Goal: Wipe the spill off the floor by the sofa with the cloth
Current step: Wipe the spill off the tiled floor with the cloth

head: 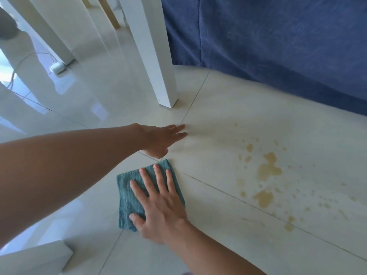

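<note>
A folded teal cloth (129,195) lies flat on the pale tiled floor. My right hand (160,205) presses on it with the fingers spread, palm down. My left hand (158,138) is just beyond the cloth, flat near the floor with the fingers stretched out and holding nothing. A yellowish spill (268,171) of blotches and small drops spreads over the tiles to the right of the cloth, apart from it. The blue sofa cover (278,46) hangs down to the floor behind the spill.
A white table leg (158,66) stands on the floor just beyond my left hand. More white legs (65,46) are at the far left, with a small white box and cables (57,68) on the floor. Another white leg end (39,259) is at the bottom left.
</note>
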